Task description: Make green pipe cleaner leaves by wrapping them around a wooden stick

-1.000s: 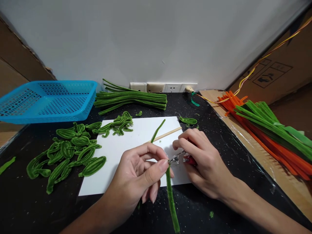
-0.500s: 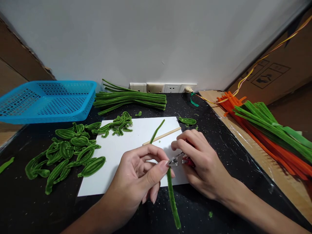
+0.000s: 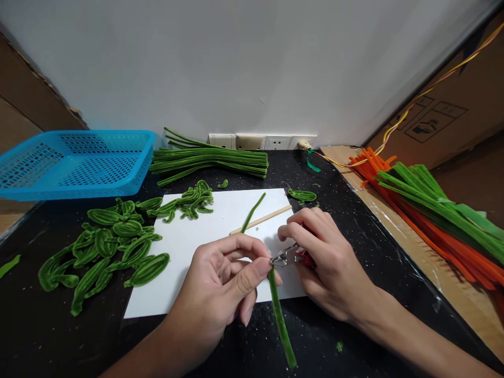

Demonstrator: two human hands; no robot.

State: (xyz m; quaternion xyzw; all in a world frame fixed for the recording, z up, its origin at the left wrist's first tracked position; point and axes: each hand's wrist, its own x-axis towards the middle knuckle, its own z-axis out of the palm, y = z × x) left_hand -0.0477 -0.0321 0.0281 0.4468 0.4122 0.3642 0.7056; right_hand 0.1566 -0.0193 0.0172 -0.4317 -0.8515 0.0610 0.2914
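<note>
Between thumb and forefinger, my left hand (image 3: 232, 281) pinches a green pipe cleaner (image 3: 281, 320). One end of it hangs toward me, and a green length shows beyond my fingers over the paper. My right hand (image 3: 325, 262) is closed around red-handled pliers (image 3: 280, 258), whose metal jaws meet the pipe cleaner right at my left fingertips. Whether the jaws are fully closed on it I cannot tell. Beneath both hands lies a white sheet of paper (image 3: 185, 241), with a thin wooden stick (image 3: 271, 215) across it. Several looped green pipe-cleaner leaves (image 3: 106, 241) are heaped left of my hands.
A blue perforated basket (image 3: 134, 178) stands at the back left. Beside it lies a bundle of green pipe cleaners (image 3: 212, 160), below wall sockets (image 3: 277, 142). Orange strips (image 3: 425, 220) and another green bundle (image 3: 433, 205) rest on cardboard at right. A single leaf (image 3: 302, 195) lies behind my right hand.
The hanging end of the pipe cleaner has swung slightly to the right. My hands and the pliers stay almost in place, still together at the same spot.
</note>
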